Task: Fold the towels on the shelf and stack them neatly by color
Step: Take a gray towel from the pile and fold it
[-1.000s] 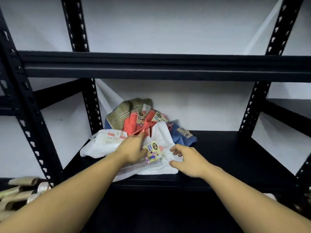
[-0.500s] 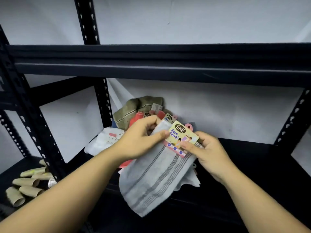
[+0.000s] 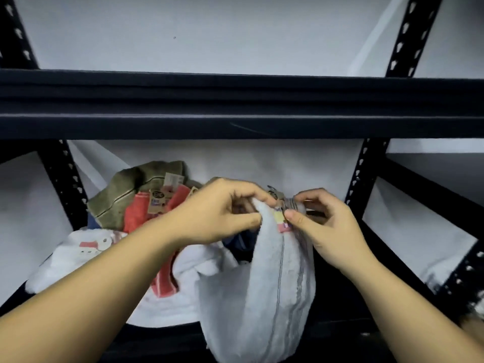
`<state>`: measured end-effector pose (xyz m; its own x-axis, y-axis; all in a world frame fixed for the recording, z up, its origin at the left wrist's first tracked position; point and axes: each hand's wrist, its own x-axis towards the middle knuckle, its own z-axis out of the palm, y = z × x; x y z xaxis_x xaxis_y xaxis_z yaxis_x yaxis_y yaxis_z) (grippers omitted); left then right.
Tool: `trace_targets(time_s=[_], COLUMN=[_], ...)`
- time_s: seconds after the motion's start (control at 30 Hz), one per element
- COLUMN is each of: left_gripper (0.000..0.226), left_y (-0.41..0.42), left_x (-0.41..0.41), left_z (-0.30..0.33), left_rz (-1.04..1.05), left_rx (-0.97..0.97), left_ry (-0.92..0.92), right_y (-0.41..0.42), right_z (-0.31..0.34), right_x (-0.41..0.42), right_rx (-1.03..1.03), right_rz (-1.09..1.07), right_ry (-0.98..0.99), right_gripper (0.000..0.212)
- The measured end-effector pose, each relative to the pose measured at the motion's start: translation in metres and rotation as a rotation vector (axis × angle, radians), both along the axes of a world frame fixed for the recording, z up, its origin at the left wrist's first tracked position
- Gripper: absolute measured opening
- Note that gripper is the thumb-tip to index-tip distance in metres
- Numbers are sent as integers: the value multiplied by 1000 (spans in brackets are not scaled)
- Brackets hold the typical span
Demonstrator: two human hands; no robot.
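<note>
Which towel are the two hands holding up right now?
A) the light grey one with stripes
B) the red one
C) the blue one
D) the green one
A: the left hand and the right hand both pinch the top edge of the light grey striped towel, which hangs down in front of the shelf, while the olive green towel and the red towel lie in the pile behind.

Gray striped towel (image 3: 275, 297), lifted, hanging.
</note>
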<state>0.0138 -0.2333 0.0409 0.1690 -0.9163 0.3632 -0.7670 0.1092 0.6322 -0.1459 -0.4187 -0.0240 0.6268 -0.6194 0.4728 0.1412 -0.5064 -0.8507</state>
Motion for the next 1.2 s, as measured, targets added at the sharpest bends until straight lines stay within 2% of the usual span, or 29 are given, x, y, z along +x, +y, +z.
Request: trace_targets(time_s=[0.07,0.13,0.23,0.3,0.43,0.5,0.6,0.7,0.8,0.93,1.0,1.07,1.13,1.2], left_gripper=[11,11,18,21,19,19,22,22,19,19,21,23,26,28], left_y=[-16,-32,-50,-60,-71,-73,-74,-71,-70,-78,-81,-80,-79,-78], left_x=[5,7,3,1,-2,-2,3,12,15,4,1,3,7,9], left_z=[-2,-2,10,19,34,37,42,45,44,41,45,52,54,51], left_rz=[4,1,-49,-74,-99,-101,-98,-80,-68,-111,-90,-39,-3,23], left_rx=[-55,-89,-19,16,43,61,82,88,130,219,220,212,210,195], left_ry=[-106,-203,-214,-226,-279,-313,-309,-230,-168,-110,-110,-133,-166,-139], right_y=[7,21,41,45,44,38,26,5,-7,-6,-17,-38,-60,-77], right_z=[3,8,14,18,24,20,12,4,6,18,14,-1,-18,-29], right_x=[-14,-25,-30,-27,-22,-19,-21,-34,-39,-24,-22,-31,-46,-59], right_rx=[-68,-74,-50,-75,-95,-105,-110,-30,-27,9,-68,-60,-47,-124], right_rz=[-55,-15,10,-78,-207,-210,-149,38,140,247,252,272,300,306], right_ry=[44,88,155,184,207,240,295,336,386,262,324,396,520,668], right_gripper=[7,4,37,44,26,26,31,10,12,29,25,19,22,18])
